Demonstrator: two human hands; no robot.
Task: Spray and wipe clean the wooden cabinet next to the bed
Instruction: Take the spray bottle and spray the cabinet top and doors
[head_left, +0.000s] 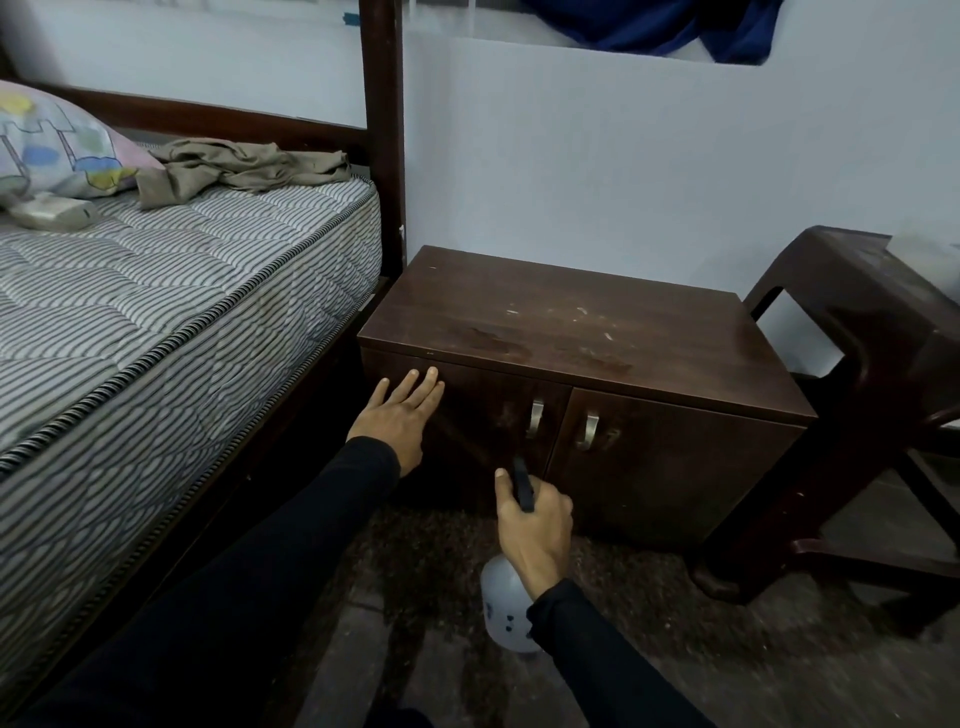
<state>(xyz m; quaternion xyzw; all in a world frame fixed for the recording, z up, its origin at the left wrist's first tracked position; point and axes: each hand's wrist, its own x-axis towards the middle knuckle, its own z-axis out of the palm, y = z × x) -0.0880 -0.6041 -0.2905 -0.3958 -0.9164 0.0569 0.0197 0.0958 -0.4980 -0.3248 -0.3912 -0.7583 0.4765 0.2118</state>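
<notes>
The dark wooden cabinet (566, 322) stands between the bed and a chair, with two doors, metal handles and pale marks on its top. My left hand (397, 418) lies flat with straight fingers against the upper left of the left door. My right hand (535, 519) grips the black trigger head of a white spray bottle (501, 603), held low in front of the cabinet doors with the nozzle pointing at them. A crumpled tan cloth (244, 169) lies on the mattress near the bedpost.
The bed (156, 312) with a striped mattress fills the left, its dark post (383, 130) rising beside the cabinet. A pillow (57, 140) lies at the far left. A dark plastic chair (872, 364) stands close against the cabinet's right side. The floor below is dark carpet.
</notes>
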